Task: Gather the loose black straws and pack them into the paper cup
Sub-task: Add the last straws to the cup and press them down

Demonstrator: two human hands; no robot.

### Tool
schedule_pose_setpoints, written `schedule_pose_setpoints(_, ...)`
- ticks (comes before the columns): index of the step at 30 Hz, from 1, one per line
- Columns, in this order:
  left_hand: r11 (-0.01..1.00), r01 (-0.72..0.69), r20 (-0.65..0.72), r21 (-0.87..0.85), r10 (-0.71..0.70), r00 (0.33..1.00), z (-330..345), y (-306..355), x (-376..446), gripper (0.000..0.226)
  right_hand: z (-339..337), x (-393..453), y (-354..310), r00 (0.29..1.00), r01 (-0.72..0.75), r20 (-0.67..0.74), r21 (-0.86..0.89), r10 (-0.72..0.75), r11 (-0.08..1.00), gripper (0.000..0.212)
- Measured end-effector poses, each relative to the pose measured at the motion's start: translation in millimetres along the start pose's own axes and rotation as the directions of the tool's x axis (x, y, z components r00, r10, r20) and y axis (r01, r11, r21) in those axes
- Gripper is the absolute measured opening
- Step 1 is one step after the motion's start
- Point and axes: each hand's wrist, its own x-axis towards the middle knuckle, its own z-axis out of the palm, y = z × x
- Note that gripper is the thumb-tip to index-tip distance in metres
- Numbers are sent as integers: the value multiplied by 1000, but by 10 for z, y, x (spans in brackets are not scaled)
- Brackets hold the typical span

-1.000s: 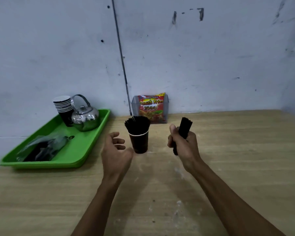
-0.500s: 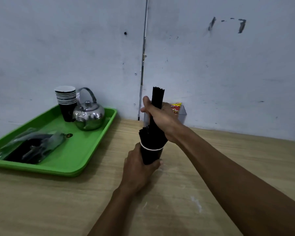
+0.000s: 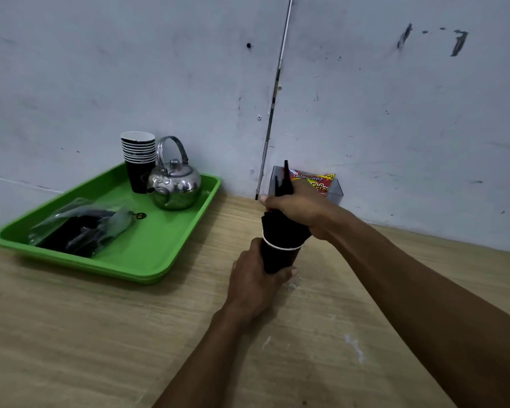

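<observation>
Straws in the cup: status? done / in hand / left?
Done: the paper cup on the table already looks crammed with black straws.
In hand: left hand grips the cup; right hand presses the last bunch down, a few tips poking above the fist.
Left: seat that bunch and let go. No loose straws visible on the table.

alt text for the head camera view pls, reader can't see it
A left hand steadies a black paper cup on a wooden table while the right hand pushes a bundle of black straws into it. A green tray at left holds stacked cups and a steel kettle.
</observation>
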Motion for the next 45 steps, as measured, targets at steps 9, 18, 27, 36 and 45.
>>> schedule_pose_setpoints(9,1000,5,-1,-17,-5,1000,-4,4,4,61,-204,-98,9,992,-85,104,89,76,992,45)
schedule_pose_setpoints(18,1000,19,-9,-20,-19,1000,13,4,10,66,-206,-60,112,986,-166,69,229,154,959,75)
schedule_pose_setpoints(27,1000,7,-25,-9,-7,1000,12,4,18,65,-228,-33,137,998,-58,-12,201,62,978,28)
schedule_pose_setpoints(36,1000,6,-17,-22,-6,1000,6,-5,1,64,-177,-57,-109,976,214,-13,-147,-218,966,56)
schedule_pose_setpoints(45,999,21,4,-25,-21,1000,9,8,2,67,80,67,180,946,305,152,-713,-285,631,78)
